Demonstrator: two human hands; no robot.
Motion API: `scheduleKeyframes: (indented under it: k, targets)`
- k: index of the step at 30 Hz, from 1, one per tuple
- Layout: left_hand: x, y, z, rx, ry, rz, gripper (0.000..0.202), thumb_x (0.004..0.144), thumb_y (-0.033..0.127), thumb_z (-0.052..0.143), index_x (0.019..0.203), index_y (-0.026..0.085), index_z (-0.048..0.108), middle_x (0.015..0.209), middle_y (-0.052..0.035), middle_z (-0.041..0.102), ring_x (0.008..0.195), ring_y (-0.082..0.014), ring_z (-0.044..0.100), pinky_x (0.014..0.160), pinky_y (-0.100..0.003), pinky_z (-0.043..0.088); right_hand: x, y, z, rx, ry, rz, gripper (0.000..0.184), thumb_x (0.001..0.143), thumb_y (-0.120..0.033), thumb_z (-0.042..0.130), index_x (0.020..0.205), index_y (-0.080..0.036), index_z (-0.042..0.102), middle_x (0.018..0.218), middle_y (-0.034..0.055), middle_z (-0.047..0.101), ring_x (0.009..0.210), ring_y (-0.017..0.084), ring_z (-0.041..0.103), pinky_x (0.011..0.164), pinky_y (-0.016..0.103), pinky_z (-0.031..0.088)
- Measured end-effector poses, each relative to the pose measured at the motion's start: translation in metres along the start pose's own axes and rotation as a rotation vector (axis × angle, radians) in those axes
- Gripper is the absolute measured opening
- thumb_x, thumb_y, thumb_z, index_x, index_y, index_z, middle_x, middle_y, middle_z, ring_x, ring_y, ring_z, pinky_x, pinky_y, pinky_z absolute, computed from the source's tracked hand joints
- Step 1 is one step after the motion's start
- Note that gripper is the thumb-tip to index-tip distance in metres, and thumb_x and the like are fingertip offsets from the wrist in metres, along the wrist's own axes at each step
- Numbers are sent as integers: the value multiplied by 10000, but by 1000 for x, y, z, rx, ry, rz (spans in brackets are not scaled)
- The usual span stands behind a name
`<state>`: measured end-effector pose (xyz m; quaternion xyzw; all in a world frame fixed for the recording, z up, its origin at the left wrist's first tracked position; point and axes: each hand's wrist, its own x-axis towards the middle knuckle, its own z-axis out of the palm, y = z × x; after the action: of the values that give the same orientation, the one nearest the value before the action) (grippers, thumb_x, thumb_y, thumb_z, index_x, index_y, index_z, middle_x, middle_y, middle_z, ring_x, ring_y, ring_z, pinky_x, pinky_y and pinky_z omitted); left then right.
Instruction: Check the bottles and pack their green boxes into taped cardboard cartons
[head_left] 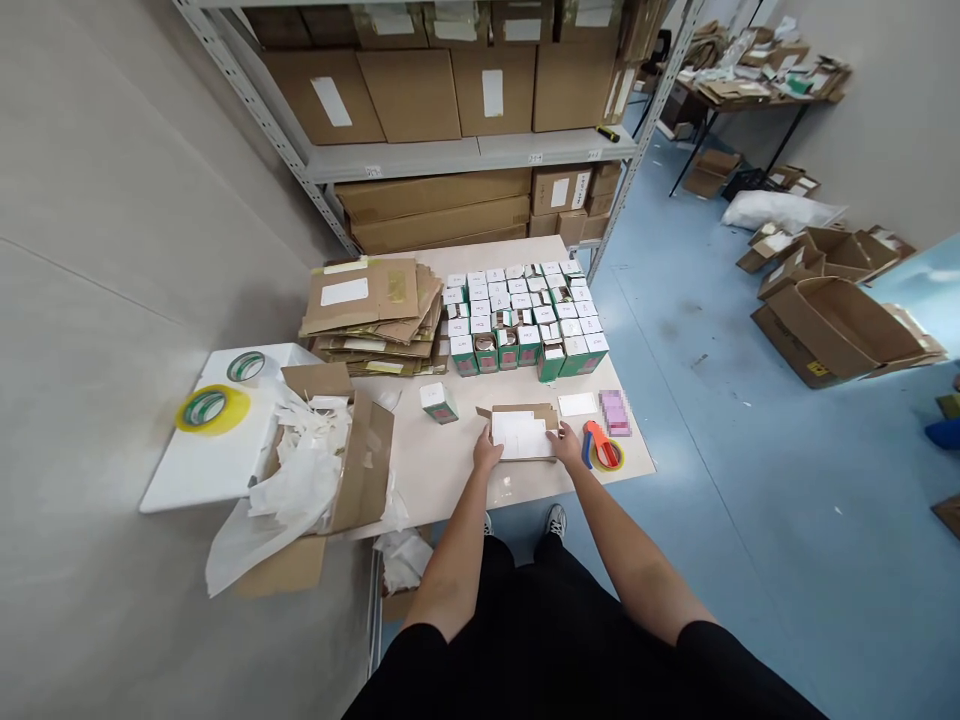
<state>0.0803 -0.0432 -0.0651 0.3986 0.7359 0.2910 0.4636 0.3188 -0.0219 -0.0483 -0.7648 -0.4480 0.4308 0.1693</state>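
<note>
At the front of the table lies a small open cardboard box (517, 408) with white pieces (520, 436), flat and box-like, filling its top. My left hand (487, 449) grips its left side, and its fingers are partly hidden. On the opposite side my right hand (565, 443) holds the right edge, fingertips by the white pieces. A single green and white carton (439, 402) stands apart, left of the box. Just right of my right hand are an orange-red tape dispenser (599, 442), a white card (577, 404) and a pink-purple item (615, 412), which is blurred.
Rows of green and white cartons (517, 300) stand at the back of the table, some with open tops. Flattened cardboard (367, 298) is stacked left of them. A box of white packing scraps (363, 465) and a yellow tape roll (212, 409) sit at left. Behind rises a metal shelf (465, 150).
</note>
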Motion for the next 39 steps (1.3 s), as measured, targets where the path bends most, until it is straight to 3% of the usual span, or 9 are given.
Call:
scheduleKeyframes:
  k: [8, 15, 17, 21, 24, 27, 32, 36, 39]
  targets:
    - [-26, 13, -5, -96, 165, 149, 442, 774, 114, 657, 1186, 233, 549, 1310, -79, 688, 1189, -175, 674, 1017, -296, 511, -21, -7, -24, 233, 205, -93, 792, 997, -677, 312, 1604, -171, 357, 1331, 147, 678, 1210, 247, 669, 994, 307, 504]
    - [-60, 16, -15, 398, -13, 21, 87, 815, 277, 723, 872, 228, 680, 1015, -57, 772, 1011, -244, 702, 886, -316, 504, -33, 19, -11, 275, 18, 28, 863, 974, -684, 400, 1631, -129, 336, 1494, 200, 577, 1384, 303, 566, 1091, 376, 469]
    - [-60, 27, -19, 470, -2, 66, 126, 868, 363, 693, 861, 237, 701, 961, -54, 773, 957, -241, 703, 851, -316, 502, -31, 22, -11, 291, -15, 18, 866, 959, -675, 437, 1634, -141, 336, 1497, 194, 578, 1376, 305, 574, 1100, 395, 468]
    - [-42, 52, -19, 584, 36, 275, 226, 952, 338, 590, 1119, 248, 714, 1186, -82, 743, 1153, -257, 645, 962, -341, 485, -24, 21, -13, 306, -25, -122, 781, 911, -579, 524, 1564, -155, 458, 1520, 169, 561, 1365, 295, 574, 1140, 406, 441]
    - [-24, 63, -13, 705, -22, 273, 330, 942, 353, 613, 1221, 199, 697, 1483, -152, 579, 1348, -337, 519, 1074, -422, 440, -20, 18, -15, 264, -51, -246, 673, 879, -506, 560, 1449, -150, 591, 1505, 153, 579, 1403, 292, 530, 1198, 413, 378]
    - [-14, 61, -8, 691, -69, 203, 364, 1003, 442, 510, 1114, 167, 721, 1578, -175, 473, 1335, -348, 541, 1075, -446, 447, -18, 15, -21, 252, -114, -232, 681, 876, -507, 570, 1477, -186, 579, 1525, 121, 571, 1421, 290, 514, 1213, 425, 364]
    - [-16, 40, -12, 538, -71, 251, 468, 1052, 469, 383, 829, 201, 696, 1374, -120, 644, 1163, -248, 662, 1012, -368, 495, -19, 7, -44, 338, -229, -131, 683, 925, -502, 516, 1557, -242, 506, 1615, 50, 484, 1501, 255, 433, 1260, 398, 301]
    - [-26, 21, -17, 491, -164, 281, 408, 993, 488, 525, 736, 203, 666, 1554, -115, 527, 1236, -257, 652, 1007, -357, 515, -15, 2, -56, 297, -299, -139, 623, 955, -467, 485, 1522, -221, 556, 1621, 51, 475, 1528, 237, 395, 1280, 383, 260]
    - [-35, 14, -12, 493, -237, 299, 361, 759, 485, 827, 950, 193, 734, 1724, -125, 251, 1454, -330, 492, 1100, -383, 486, -9, 0, -56, 263, -312, -148, 602, 938, -418, 545, 1507, -226, 572, 1590, 67, 517, 1506, 256, 429, 1273, 415, 269]
